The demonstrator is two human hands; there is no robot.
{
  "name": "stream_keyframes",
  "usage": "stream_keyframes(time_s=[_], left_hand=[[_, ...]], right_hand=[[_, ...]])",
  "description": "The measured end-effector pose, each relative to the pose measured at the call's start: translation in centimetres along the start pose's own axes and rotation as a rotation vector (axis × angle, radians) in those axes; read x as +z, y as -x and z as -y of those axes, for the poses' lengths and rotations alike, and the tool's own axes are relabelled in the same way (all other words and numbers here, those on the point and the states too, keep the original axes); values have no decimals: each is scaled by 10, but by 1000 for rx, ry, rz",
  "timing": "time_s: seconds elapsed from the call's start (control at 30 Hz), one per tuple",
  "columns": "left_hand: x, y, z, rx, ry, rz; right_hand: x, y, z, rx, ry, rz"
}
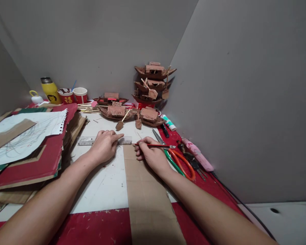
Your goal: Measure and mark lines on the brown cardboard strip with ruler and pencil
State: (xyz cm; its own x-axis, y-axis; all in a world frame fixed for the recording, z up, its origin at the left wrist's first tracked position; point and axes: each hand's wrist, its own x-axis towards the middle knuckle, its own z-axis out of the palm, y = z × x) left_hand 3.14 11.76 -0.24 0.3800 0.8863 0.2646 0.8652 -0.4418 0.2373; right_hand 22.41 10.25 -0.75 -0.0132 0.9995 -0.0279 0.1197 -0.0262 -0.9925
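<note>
My left hand (105, 145) presses down on a clear plastic ruler (84, 141), index finger stretched to the right and the other fingers curled. The ruler lies across the far end of a long brown cardboard strip (145, 194). Pinched in my right hand (151, 154) is a red and black pencil (158, 146), held nearly level. Its tip is close to the ruler's right end, by the strip's top edge; whether it touches the cardboard I cannot tell. Scissors (186, 163) with orange and green handles lie just right of my right hand.
Model boats (117, 112) stand at the back, several more stacked (155, 71) in the corner. Cardboard and paper sheets (53, 153) pile up on the left. Behind are a yellow bottle (51, 92) and paper cups (80, 96). A pink glue gun (197, 154) and black marker (165, 130) lie right.
</note>
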Motion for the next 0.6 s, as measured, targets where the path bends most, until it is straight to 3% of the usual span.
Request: stream_keyframes(time_s=[0.6], left_hand=[[0, 0, -1, 4, 5, -1]], right_hand=[[2, -1, 0, 10, 89, 16]])
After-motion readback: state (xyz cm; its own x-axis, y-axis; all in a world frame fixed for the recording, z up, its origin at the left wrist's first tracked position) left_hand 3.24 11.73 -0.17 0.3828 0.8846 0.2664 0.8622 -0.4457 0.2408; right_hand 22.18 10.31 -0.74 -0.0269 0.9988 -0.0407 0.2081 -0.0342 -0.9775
